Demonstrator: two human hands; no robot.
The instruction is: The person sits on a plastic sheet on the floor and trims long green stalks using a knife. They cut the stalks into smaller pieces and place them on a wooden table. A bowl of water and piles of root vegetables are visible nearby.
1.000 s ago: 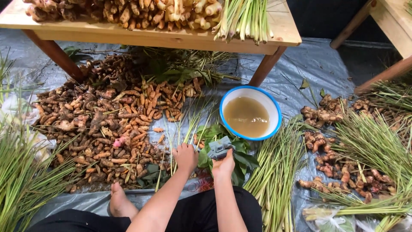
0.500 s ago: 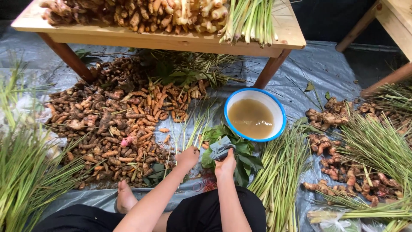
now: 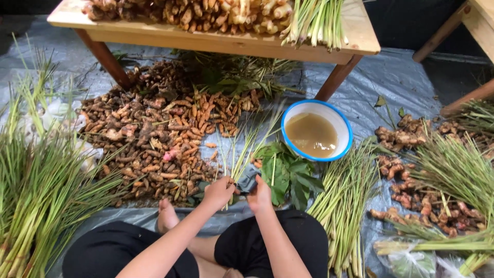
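The green stalks (image 3: 36, 195) at the far left are cut off by the edge. The big heap of roots (image 3: 154, 139) has too many to count. The left hand (image 3: 218, 191) is closed around a few thin stalks (image 3: 242, 154). Just beside it, the right hand (image 3: 259, 195) grips a gray cloth (image 3: 248, 180). One bowl (image 3: 319, 135) of brown water sits farther right, below one table (image 3: 360, 41).

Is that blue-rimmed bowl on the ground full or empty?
Partly full: the blue-rimmed bowl stands upright on the grey tarp, holding murky brown water below its rim.
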